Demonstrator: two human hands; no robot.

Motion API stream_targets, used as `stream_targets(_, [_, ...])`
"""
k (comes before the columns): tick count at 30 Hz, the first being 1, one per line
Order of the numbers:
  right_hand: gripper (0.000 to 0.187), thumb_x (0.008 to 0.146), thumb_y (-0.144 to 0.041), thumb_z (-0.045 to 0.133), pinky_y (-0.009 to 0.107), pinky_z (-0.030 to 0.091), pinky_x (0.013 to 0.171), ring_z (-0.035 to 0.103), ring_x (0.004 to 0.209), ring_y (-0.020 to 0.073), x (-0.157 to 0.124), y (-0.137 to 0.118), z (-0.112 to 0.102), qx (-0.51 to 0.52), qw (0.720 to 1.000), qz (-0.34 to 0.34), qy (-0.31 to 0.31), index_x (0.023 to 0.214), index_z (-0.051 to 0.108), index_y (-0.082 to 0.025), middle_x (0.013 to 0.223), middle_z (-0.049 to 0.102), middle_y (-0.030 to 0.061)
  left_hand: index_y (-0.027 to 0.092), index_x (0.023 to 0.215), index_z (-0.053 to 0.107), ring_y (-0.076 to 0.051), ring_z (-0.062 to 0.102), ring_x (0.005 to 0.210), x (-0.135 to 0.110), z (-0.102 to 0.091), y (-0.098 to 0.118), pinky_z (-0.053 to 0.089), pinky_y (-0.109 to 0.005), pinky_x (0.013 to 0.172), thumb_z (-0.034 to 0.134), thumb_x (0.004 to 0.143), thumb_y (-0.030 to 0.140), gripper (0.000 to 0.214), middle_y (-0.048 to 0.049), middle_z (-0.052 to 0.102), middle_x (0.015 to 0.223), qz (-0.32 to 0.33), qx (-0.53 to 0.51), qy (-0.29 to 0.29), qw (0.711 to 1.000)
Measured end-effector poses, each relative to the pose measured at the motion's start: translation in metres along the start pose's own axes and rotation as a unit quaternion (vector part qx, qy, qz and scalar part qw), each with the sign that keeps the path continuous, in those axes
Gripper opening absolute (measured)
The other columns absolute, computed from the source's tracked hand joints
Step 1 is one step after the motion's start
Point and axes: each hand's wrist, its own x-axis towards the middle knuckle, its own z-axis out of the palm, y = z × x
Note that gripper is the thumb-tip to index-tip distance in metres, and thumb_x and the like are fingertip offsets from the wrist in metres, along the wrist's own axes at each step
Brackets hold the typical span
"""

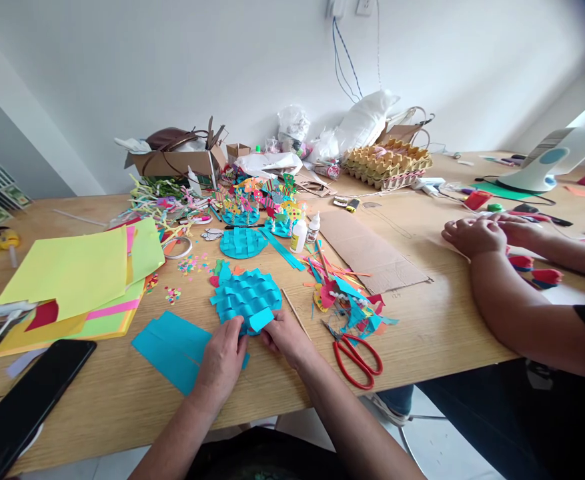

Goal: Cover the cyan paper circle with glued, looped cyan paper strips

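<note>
Both hands grip the near edge of a blue paper disc [246,293] with wavy raised paper strips across it. My left hand [225,353] pinches its lower left side. At the lower right, my right hand [285,333] has its fingers closed round the edge, beside a small blue paper flap [262,320]. Flat blue paper sheets [172,350] lie under and left of my left hand. Red-handled scissors [355,360] rest right of my right hand, and a thin wooden stick [296,312] lies just beyond it. A second blue woven disc [243,243] sits farther back.
Yellow paper sheets [72,260] and a black phone [37,407] lie left. Paper scraps [359,307], glue bottles [299,235] and a cardboard sheet [372,250] are ahead and right. Egg trays [387,163] stand at the back. A co-worker's hands [477,233] are at the right.
</note>
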Motion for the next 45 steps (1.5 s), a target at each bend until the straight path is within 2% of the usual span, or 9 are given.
stream_targets(5, [0.03, 0.075, -0.022, 0.041, 0.02, 0.025, 0.037, 0.032, 0.033, 0.0073, -0.002, 0.003, -0.002, -0.012, 1.0, -0.02, 0.02, 0.045, 0.044, -0.02, 0.036, 0.039, -0.0057, 0.019, 0.097, 0.048, -0.019, 0.062, 0.068, -0.005, 0.002, -0.002, 0.051, -0.03, 0.059, 0.036, 0.086, 0.017, 0.017, -0.0049, 0.063, 0.078, -0.013, -0.03, 0.008, 0.999])
stream_targets(12, [0.031, 0.072, -0.015, 0.039, 0.021, 0.028, 0.041, 0.037, 0.035, 0.0089, 0.003, 0.017, -0.001, -0.041, 0.995, -0.056, 0.065, 0.042, 0.041, -0.02, 0.036, 0.041, -0.0051, 0.02, 0.082, 0.051, -0.018, 0.061, 0.071, -0.004, -0.004, -0.002, 0.051, -0.03, 0.062, 0.036, 0.084, 0.012, 0.017, -0.0032, 0.06, 0.077, -0.004, -0.063, -0.012, 0.998])
stream_targets(16, [0.037, 0.075, -0.015, 0.036, 0.021, 0.029, 0.04, 0.035, 0.032, 0.0086, 0.005, 0.02, 0.0, -0.061, 0.994, -0.057, 0.075, 0.038, 0.041, -0.02, 0.033, 0.04, -0.0045, 0.019, 0.081, 0.055, -0.018, 0.061, 0.076, -0.006, -0.003, -0.004, 0.052, -0.031, 0.066, 0.035, 0.082, 0.009, 0.022, -0.0046, 0.062, 0.082, 0.001, -0.067, -0.029, 0.997])
stream_targets(29, [0.046, 0.083, -0.023, 0.032, 0.021, 0.03, 0.039, 0.037, 0.031, 0.0087, 0.005, 0.023, 0.002, -0.086, 0.993, -0.048, 0.07, 0.038, 0.042, -0.02, 0.033, 0.04, -0.0032, 0.015, 0.088, 0.061, -0.019, 0.061, 0.081, -0.006, -0.002, -0.004, 0.054, -0.032, 0.072, 0.033, 0.08, 0.003, 0.031, -0.0077, 0.065, 0.087, 0.058, -0.034, -0.002, 0.998])
stream_targets(38, [0.035, 0.081, -0.02, 0.035, 0.019, 0.029, 0.036, 0.037, 0.032, 0.0077, -0.001, 0.01, -0.002, -0.058, 0.997, -0.015, 0.056, 0.047, 0.043, -0.02, 0.037, 0.042, -0.0054, 0.018, 0.093, 0.054, -0.019, 0.061, 0.08, -0.005, -0.001, 0.0, 0.053, -0.033, 0.069, 0.039, 0.083, 0.011, 0.019, -0.0053, 0.061, 0.086, -0.005, -0.08, -0.015, 0.997])
stream_targets(41, [0.029, 0.079, -0.019, 0.036, 0.019, 0.029, 0.035, 0.037, 0.032, 0.0079, 0.0, 0.009, -0.002, -0.052, 0.997, -0.008, 0.049, 0.051, 0.045, -0.019, 0.038, 0.042, -0.0064, 0.019, 0.096, 0.051, -0.019, 0.06, 0.084, -0.001, -0.003, 0.002, 0.053, -0.032, 0.07, 0.041, 0.083, 0.012, 0.019, -0.0058, 0.058, 0.091, 0.001, -0.079, -0.014, 0.997])
stream_targets(45, [0.032, 0.078, -0.019, 0.037, 0.019, 0.029, 0.035, 0.037, 0.031, 0.0082, 0.003, 0.012, -0.001, -0.057, 0.998, -0.011, 0.04, 0.047, 0.044, -0.019, 0.035, 0.041, -0.0058, 0.02, 0.097, 0.05, -0.02, 0.058, 0.088, 0.005, -0.001, 0.004, 0.052, -0.034, 0.075, 0.042, 0.081, 0.009, 0.021, -0.006, 0.057, 0.095, 0.02, -0.053, -0.016, 0.998])
